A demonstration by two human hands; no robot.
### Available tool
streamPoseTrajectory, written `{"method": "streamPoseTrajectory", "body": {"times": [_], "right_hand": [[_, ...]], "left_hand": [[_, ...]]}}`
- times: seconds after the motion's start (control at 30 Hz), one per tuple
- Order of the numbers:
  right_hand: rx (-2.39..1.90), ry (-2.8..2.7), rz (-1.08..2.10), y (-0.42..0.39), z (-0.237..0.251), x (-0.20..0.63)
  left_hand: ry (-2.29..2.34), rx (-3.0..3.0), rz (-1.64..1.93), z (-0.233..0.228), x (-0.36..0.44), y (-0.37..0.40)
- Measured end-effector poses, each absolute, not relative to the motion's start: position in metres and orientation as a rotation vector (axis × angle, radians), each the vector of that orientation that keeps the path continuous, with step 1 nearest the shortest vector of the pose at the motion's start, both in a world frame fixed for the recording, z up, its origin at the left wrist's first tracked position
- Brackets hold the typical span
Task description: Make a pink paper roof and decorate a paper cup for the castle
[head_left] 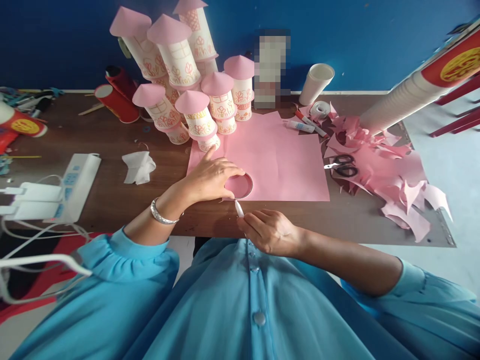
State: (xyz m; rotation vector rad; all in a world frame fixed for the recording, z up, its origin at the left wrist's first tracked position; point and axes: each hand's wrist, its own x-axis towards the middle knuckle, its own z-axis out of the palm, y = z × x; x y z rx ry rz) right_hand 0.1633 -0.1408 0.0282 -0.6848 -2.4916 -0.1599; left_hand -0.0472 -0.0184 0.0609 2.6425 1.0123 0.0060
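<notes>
My left hand (212, 179) grips the left side of a thin round ring (251, 188), fingers on its far edge and thumb on its near edge. The ring lies flat on a sheet of pink paper (288, 160), at the paper's front edge. In my right hand (270, 231) is a slim white pen (239, 209), its tip at the near side of the ring. Just beyond my left hand stand several white paper-cup towers (200, 122) with pink cone roofs and red and orange drawings.
Pink paper scraps (390, 165) and black-handled scissors (345, 166) lie to the right, by a long stack of paper cups (405, 102). A glue tube (300, 126) rests behind the sheet. On the left are a crumpled tissue (138, 167) and a power strip (77, 182) with cables.
</notes>
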Motion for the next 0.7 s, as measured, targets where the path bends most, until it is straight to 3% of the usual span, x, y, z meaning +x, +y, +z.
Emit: {"method": "streamPoseTrajectory", "body": {"times": [0.7], "right_hand": [[-1.108, -2.243, 0.649, -0.107, 0.040, 0.218]], "left_hand": [[1.040, 2.619, -0.004, 0.062, -0.047, -0.020]]}}
